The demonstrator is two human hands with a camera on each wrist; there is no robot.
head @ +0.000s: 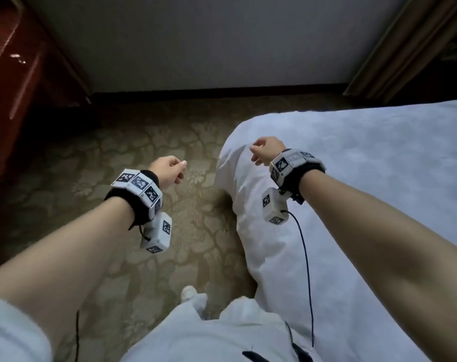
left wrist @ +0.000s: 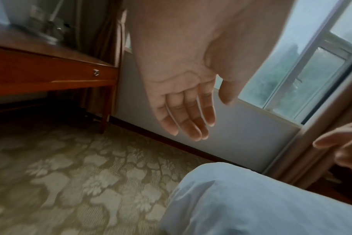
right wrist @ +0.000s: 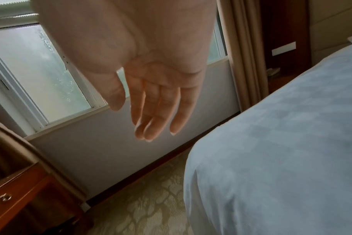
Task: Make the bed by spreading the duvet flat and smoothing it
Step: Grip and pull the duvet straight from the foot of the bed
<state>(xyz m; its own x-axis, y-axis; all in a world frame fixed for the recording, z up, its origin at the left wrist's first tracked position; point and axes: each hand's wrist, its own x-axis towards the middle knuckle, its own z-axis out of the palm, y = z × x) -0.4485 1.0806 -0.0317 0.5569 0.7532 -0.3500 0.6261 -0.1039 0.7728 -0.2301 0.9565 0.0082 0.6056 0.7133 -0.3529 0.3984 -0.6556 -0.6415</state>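
Gripped nothing on either side — left hand point(head: 170, 169) hung over the patterned carpet point(head: 133, 142) with fingers point(left wrist: 191, 120) straight and relaxed, right hand point(head: 265, 150) likewise slack-fingered just above the rounded corner of the white duvet point(head: 366, 165), apparently touching no cloth. Looked, at a guess, like a pause between smoothing strokes, since the duvet already lay spread across the bed and draped over its edge toward the floor, with only soft creases at the corner. Flanked at far left by a reddish wooden desk point(left wrist: 50, 70) standing well apart, then bare carpet, a wall under a window point(right wrist: 40, 71) and curtains point(right wrist: 243, 52) — nothing between hands and cloth.
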